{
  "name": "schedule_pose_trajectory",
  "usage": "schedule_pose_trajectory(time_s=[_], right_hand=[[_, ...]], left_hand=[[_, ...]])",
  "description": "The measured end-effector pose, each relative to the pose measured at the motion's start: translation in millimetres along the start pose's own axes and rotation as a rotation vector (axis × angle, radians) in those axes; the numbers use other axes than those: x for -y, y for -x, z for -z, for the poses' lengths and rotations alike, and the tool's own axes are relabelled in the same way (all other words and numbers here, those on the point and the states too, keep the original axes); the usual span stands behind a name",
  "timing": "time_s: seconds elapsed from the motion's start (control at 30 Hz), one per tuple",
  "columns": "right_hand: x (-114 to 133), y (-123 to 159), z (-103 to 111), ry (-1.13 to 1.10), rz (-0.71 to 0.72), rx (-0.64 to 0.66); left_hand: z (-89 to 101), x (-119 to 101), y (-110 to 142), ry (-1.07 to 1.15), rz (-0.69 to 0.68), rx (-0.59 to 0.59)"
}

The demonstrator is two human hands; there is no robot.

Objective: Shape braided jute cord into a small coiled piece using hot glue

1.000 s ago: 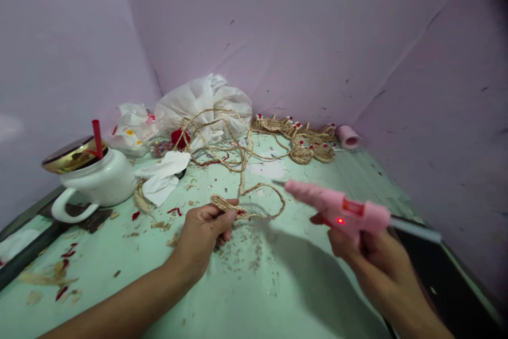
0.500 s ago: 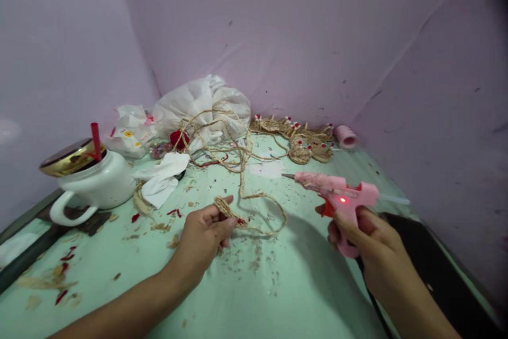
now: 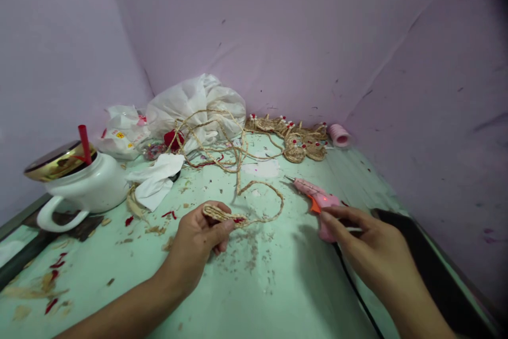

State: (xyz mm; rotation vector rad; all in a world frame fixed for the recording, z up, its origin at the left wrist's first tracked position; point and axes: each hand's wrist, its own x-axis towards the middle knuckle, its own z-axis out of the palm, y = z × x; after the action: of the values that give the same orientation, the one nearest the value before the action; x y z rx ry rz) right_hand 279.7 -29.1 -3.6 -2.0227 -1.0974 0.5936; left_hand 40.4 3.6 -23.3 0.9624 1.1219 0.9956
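Observation:
My left hand (image 3: 204, 233) pinches a small flat coil of braided straw cord (image 3: 220, 216), with a bit of red showing at its end. From the coil the cord loops out to the right, then runs back to a loose tangle (image 3: 214, 117). On the right, my right hand (image 3: 369, 244) has its thumb and fingers closed about the back and handle of a pink glue gun (image 3: 317, 193). A red light glows on the gun, and its metal nozzle points to the far left, low over the table. The handle is partly hidden by my fingers.
Left stands a white mug (image 3: 95, 183) with a gold-rimmed round object and a red stick. Behind are a white plastic bag (image 3: 198, 98), crumpled tissue (image 3: 156, 185), woven straw pieces with red and white pins (image 3: 296, 151) and a pink spool (image 3: 339, 135). Scraps litter the green table (image 3: 238, 302).
My right hand has lowered the glue gun towards the table, and its grip has shifted to the back of the gun. My left hand has turned the coil slightly flatter.

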Motion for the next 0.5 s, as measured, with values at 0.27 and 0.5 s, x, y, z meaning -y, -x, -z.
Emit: schedule_pose_trajectory(time_s=[0.27,0.5], right_hand=[[15,28,-55,-0.877,-0.193,0.564],[6,23,-49,-0.741,0.007,0.548]], left_hand=[[-1.5,2,1,0.022,0.048,0.097],[1.7,3,-1,-0.019,0.081,0.140]])
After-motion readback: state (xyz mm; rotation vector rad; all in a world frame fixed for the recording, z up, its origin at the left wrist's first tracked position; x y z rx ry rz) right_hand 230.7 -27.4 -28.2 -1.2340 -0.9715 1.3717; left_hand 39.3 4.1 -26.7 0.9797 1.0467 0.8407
